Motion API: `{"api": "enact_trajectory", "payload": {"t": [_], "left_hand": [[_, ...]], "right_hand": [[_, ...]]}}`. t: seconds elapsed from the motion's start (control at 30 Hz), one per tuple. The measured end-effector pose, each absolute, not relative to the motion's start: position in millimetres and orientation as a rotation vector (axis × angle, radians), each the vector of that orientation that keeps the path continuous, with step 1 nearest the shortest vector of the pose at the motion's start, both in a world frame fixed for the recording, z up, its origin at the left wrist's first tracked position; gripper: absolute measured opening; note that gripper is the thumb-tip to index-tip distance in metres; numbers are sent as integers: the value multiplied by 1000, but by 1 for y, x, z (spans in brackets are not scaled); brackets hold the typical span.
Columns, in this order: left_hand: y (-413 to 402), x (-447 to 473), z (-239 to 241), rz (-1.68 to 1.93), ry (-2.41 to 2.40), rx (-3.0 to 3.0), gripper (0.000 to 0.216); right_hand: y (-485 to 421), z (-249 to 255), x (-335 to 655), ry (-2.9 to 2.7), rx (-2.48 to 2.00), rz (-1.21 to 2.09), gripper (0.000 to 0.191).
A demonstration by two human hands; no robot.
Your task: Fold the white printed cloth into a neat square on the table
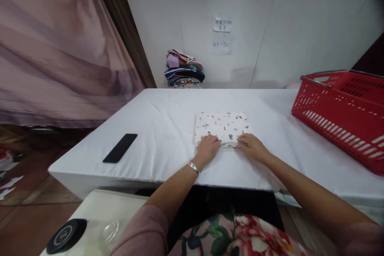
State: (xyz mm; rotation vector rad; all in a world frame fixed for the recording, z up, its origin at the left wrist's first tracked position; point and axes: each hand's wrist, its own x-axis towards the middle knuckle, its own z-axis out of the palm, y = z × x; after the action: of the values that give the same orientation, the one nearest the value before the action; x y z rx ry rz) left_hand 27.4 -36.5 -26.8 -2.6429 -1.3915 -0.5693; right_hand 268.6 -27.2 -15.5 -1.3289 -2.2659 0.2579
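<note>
A folded white cloth with small dark prints point(223, 125) lies flat in the middle of a table covered with a white sheet point(168, 120). My left hand point(207, 147) rests on the cloth's near left corner, fingers curled over the edge. My right hand point(251, 144) grips the near right corner, fingers closed on the edge. A silver bracelet sits on my left wrist.
A black phone point(120, 148) lies at the table's left. A red plastic basket point(345, 112) stands at the right. A stack of folded clothes point(183, 69) sits against the far wall. A pink curtain point(60, 48) hangs left. A white stool with a black disc point(66, 235) is near my left.
</note>
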Motion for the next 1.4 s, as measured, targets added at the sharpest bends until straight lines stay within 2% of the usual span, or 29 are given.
{"api": "enact_trajectory", "payload": {"t": [0.23,0.4,0.67,0.77,0.93,1.17,1.4], "left_hand": [[-41,26,-24,-593,-1384,-2642,21],[-48,5,-26,-691,-1428,-2620,23],[-46,-35,-18,-1070,-1950,-2215,21],[-38,-27,-9,-1153,-1938,-2156,21],[-30,-4,-15,-847,-1906,-2333,37],[-31,-4,-33,-709,-1942,-2375,35],[-21,-4,-16,-549,-2043,-2419,32]], "right_hand": [[-28,-25,229,-2539,-1144,173,52],[-35,-45,226,-2593,-1127,104,51],[-37,-44,226,-2576,-1132,81,53],[-36,-47,226,-2586,-1135,96,53],[-29,-36,231,-2594,-1134,232,55],[0,-26,276,-2304,-1506,19,54],[-3,-47,295,-2329,-1563,63,50]]}}
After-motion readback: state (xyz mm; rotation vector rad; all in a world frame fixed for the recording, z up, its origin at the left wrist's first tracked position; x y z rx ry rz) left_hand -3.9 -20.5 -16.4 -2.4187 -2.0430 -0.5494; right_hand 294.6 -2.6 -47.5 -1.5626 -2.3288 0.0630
